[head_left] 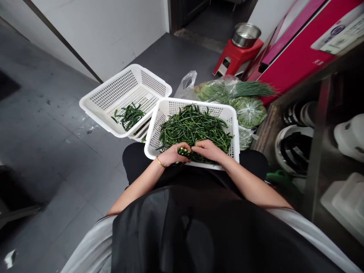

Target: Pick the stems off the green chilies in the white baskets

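A white perforated basket (236, 132) rests on my lap, heaped with long green chili peppers (196, 125). Over its near edge, my left hand (173, 153) is closed around a small bunch of green chilies (184, 152), their pale stem ends showing. My right hand (209, 149) meets it from the right, fingertips pinched together close to the bunch. What lies between those right fingertips is too small to make out. To the left, a second white basket (110, 94) stands tilted, with a small pile of green chilies (132, 115) in its near corner.
Behind the baskets lie plastic bags of leafy greens (216, 91), a bundle of thin green stalks (253, 89) and a bagged cabbage-like vegetable (248, 112). A red stool (239, 55) carries a metal pot (246, 35). On the right, a shelf (318, 151) holds dishes.
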A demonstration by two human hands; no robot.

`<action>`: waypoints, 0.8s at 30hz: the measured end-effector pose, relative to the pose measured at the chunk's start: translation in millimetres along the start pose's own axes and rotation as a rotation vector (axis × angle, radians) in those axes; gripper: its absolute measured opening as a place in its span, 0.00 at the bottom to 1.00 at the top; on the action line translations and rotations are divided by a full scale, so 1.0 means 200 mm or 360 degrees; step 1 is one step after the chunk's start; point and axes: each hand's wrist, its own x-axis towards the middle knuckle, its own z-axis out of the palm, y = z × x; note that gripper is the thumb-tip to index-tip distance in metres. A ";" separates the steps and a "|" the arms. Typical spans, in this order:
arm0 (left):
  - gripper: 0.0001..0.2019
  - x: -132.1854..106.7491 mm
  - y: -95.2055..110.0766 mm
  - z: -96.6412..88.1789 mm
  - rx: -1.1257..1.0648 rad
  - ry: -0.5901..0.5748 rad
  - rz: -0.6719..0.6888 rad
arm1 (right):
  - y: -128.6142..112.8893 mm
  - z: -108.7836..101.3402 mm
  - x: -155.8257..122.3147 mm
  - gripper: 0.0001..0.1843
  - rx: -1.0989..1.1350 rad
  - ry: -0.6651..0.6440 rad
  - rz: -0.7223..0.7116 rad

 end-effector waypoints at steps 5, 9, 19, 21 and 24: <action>0.13 0.02 -0.04 0.03 0.0107 -0.0183 -0.0062 | 0.00 0.00 -0.03 0.22 0.0025 -0.0220 0.0121; 0.12 0.02 -0.02 0.03 0.0096 -0.0267 -0.0076 | -0.06 0.02 -0.08 0.22 -0.0504 -0.0192 -0.0177; 0.15 0.02 -0.02 -0.03 -0.0993 0.0004 -0.0090 | 0.03 -0.16 -0.06 0.20 -0.1675 0.0419 0.0408; 0.17 0.03 -0.02 -0.04 -0.1022 0.0146 -0.0026 | 0.08 -0.21 -0.07 0.16 -0.1740 0.0304 0.0504; 0.20 0.06 -0.01 -0.01 -0.0978 0.0261 -0.0067 | 0.08 -0.20 -0.10 0.16 -0.1638 0.0344 0.0354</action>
